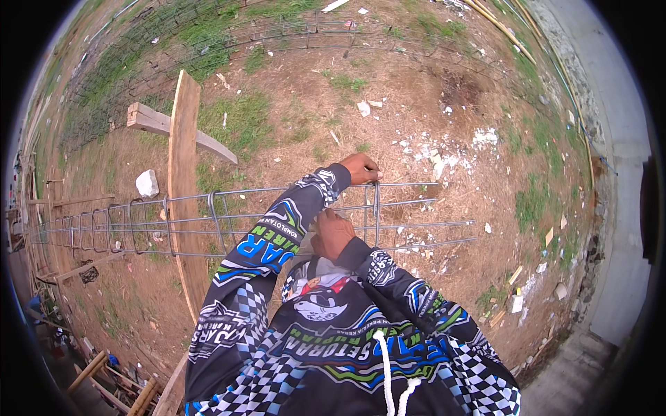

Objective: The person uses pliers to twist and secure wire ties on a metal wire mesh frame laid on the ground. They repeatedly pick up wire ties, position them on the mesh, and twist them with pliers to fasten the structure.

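A long rebar cage (409,203) of thin steel bars runs across in front of me, with bent stirrups around the bars. My left hand (362,168) reaches over the far bar, its fingers pinched at the top corner of the end stirrup (377,215). Closer to my body, my right hand (333,234) is curled beside the near bars, left of that stirrup. Its fingertips are partly hidden and slightly blurred, and whatever they hold is too small to make out. My left sleeve (267,236) covers part of the cage.
A wooden plank (183,139) passes under the cage at the left, across a short timber (149,119). A white stone (147,184) lies nearby. More steel mesh (277,31) rests on the grass beyond. White rubble (484,138) is scattered right, before a concrete ledge (621,277).
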{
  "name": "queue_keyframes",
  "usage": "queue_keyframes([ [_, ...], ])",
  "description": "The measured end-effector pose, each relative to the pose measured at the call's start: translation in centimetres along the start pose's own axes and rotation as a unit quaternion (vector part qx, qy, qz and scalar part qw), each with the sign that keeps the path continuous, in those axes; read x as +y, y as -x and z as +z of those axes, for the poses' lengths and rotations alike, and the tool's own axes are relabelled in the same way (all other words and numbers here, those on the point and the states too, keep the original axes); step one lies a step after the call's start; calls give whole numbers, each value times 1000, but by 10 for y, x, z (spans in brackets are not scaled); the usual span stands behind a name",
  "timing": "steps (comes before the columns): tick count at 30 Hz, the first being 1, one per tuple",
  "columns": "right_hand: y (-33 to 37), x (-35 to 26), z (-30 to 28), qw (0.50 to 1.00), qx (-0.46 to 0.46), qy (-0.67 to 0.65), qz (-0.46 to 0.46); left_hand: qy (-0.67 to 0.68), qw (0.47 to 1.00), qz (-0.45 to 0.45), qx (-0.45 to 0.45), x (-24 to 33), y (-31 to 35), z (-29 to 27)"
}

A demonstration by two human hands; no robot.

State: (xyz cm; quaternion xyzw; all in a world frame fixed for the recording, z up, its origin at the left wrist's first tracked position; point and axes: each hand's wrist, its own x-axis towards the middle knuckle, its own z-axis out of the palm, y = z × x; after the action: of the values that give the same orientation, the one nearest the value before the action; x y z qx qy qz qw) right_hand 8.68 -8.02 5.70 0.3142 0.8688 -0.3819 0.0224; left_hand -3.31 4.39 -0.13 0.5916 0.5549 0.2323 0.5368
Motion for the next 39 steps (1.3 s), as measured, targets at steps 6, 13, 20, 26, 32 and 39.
queue_keyframes([
  [6, 67, 52, -123, 846, -202, -449, 206, 10, 999, 17, 26, -3, 17, 19],
  [13, 90, 131, -233, 928, -178, -264, 196, -36, 976, -51, 207, 23, 34, 66],
  [20, 2, 128, -265, 866, -327, 375, 40, -60, 962, -45, 264, 33, 43, 71],
  [26, -39, 129, -255, 811, -301, 489, -115, -62, 958, -28, 280, 21, 44, 76],
  [32, -55, 140, -249, 777, -213, 520, -285, -40, 967, -50, 245, 27, 45, 74],
  [39, -70, 116, -248, 809, -281, 466, -222, -12, 970, -58, 236, 21, 42, 73],
])
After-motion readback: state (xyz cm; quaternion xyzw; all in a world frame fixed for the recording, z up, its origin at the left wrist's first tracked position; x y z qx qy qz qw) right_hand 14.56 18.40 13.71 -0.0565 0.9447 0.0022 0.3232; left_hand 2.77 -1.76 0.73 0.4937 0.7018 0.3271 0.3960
